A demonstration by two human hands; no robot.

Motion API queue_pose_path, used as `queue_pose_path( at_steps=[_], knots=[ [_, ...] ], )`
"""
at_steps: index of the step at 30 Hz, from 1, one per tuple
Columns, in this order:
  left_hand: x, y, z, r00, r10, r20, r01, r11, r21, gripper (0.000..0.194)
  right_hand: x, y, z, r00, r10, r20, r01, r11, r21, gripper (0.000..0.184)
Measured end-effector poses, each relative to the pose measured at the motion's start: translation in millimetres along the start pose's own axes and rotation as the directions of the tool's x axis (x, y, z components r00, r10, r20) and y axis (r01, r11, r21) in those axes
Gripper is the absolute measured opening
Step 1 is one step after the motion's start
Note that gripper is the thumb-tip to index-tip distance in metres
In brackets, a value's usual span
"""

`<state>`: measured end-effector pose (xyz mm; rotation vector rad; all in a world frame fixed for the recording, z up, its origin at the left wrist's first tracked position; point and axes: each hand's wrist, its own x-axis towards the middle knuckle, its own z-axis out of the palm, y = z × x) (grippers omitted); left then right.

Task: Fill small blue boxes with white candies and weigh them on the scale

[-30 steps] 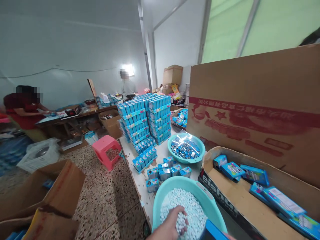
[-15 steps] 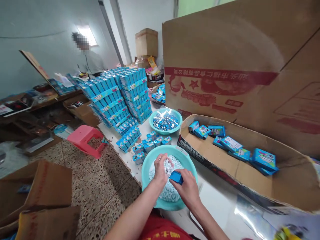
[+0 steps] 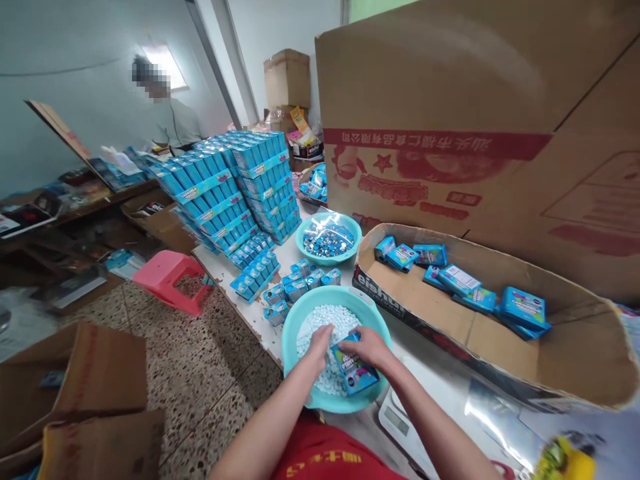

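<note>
A turquoise basin (image 3: 291, 333) stands in front of me, with many small white candies (image 3: 340, 317) inside it. My right hand (image 3: 367, 348) grips a small blue printed carton (image 3: 355, 373) by its upper edge and holds it tilted over the candies. Its printed broad side faces me. Beside the carton's upper left corner, my left hand (image 3: 320, 343) is low over the candies with its fingers curled. What lies in those fingers is hidden. Small blue cartons (image 3: 296, 288) stand grouped just behind the basin.
Farther back is another turquoise basin (image 3: 329, 259) of shiny blue-and-silver pieces. Trays of blue cartons (image 3: 215, 193) are stacked left. A long cardboard tray (image 3: 480, 340) with cartons lies right. A white scale (image 3: 397, 420) sits beside my right forearm. A pink stool (image 3: 167, 273) and a person (image 3: 180, 120) are left.
The carton has turned from its narrow end to show its printed face. My left hand, earlier cupped upward with white candies, has turned and dropped lower beside the carton.
</note>
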<state>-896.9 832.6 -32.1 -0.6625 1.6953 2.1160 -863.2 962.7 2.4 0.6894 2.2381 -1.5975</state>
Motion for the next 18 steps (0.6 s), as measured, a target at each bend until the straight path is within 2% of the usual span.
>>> queue_pose_path(
  at_steps=[1, 3, 5, 6, 7, 9, 10, 11, 12, 14, 15, 17, 18],
  knots=[
    [-2.1, -2.5, -5.6, 1.000, -0.005, -0.002, 0.005, 1.000, 0.029, 0.014, 5.1, 5.0, -2.5, 0.995, 0.083, 0.060, -0.089, 0.989, 0.116, 0.034],
    [-8.7, -2.7, -16.9, 0.999, 0.005, 0.044, -0.010, 0.994, 0.108, 0.022, 10.0, 14.5, -4.5, 0.981, 0.141, 0.135, -0.173, 0.951, 0.256, 0.036],
    [-17.9, 1.6, -26.2, 0.975, 0.060, 0.215, -0.110, 0.967, 0.229, 0.045, 8.5, 20.6, -1.7, 0.972, 0.138, 0.188, -0.195, 0.924, 0.329, 0.036],
    [-23.1, 4.6, -29.5, 0.935, 0.100, 0.339, -0.207, 0.932, 0.297, 0.057, 6.6, 22.4, 1.1, 0.968, 0.130, 0.214, -0.204, 0.905, 0.373, 0.037],
    [-28.3, 7.9, -31.7, 0.875, 0.141, 0.463, -0.327, 0.878, 0.350, 0.063, 4.6, 23.8, 4.5, 0.964, 0.119, 0.238, -0.213, 0.879, 0.427, 0.038],
    [-37.4, 14.3, -32.9, 0.751, 0.203, 0.628, -0.537, 0.742, 0.402, 0.056, 2.4, 26.9, 10.9, 0.956, 0.103, 0.274, -0.241, 0.808, 0.538, 0.046],
    [-40.7, 17.4, -32.5, 0.728, 0.217, 0.650, -0.585, 0.690, 0.425, 0.048, 2.7, 29.1, 13.3, 0.958, 0.100, 0.269, -0.245, 0.775, 0.582, 0.051],
    [-42.9, 20.3, -31.8, 0.741, 0.220, 0.635, -0.587, 0.671, 0.453, 0.041, 4.0, 31.9, 14.9, 0.967, 0.099, 0.235, -0.224, 0.772, 0.595, 0.058],
    [-44.1, 22.9, -31.2, 0.772, 0.210, 0.600, -0.554, 0.686, 0.473, 0.036, 5.7, 35.5, 15.6, 0.980, 0.082, 0.180, -0.173, 0.796, 0.581, 0.065],
    [-43.7, 26.4, -30.6, 0.840, 0.134, 0.526, -0.416, 0.781, 0.465, 0.037, 8.6, 45.0, 15.4, 0.998, -0.042, 0.051, 0.012, 0.874, 0.486, 0.072],
    [-42.3, 26.8, -30.7, 0.853, 0.085, 0.515, -0.346, 0.831, 0.435, 0.038, 8.8, 50.9, 15.0, 0.991, -0.135, 0.006, 0.120, 0.896, 0.427, 0.073],
    [-36.6, 23.8, -30.9, 0.827, 0.013, 0.563, -0.257, 0.898, 0.356, 0.042, 6.0, 64.9, 13.5, 0.960, -0.277, -0.027, 0.271, 0.908, 0.321, 0.071],
    [-32.0, 20.2, -30.9, 0.815, -0.001, 0.579, -0.231, 0.917, 0.326, 0.045, 3.3, 72.5, 12.2, 0.954, -0.297, -0.049, 0.299, 0.912, 0.281, 0.068]
  ],
)
